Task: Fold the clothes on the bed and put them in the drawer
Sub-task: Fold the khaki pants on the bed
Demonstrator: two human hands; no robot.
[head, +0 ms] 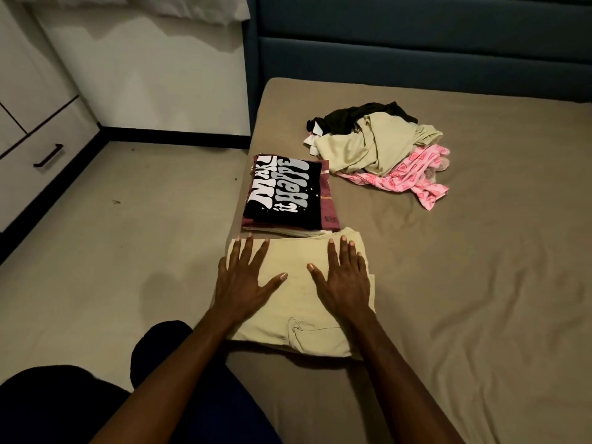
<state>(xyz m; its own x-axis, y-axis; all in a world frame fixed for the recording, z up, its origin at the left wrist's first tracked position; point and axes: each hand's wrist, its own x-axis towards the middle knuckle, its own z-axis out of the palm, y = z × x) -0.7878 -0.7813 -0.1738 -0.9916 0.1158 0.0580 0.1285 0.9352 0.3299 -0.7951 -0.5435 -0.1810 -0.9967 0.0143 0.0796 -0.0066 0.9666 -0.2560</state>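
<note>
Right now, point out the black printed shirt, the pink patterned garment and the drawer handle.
black printed shirt (283,190): head view, on the white lettering, top of the folded stack.
pink patterned garment (413,177): head view, on its middle, at the loose pile's near edge.
drawer handle (48,156): head view, mid-bar.

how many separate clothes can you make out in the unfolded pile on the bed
3 at least: a black garment at the back, a pale green one in the middle, a pink patterned one in front. White bits at the left edge may be another; more may be hidden.

2 bare forearms, no sleeves showing, no rings or watch, dark trousers (153,373) on the legs
</note>
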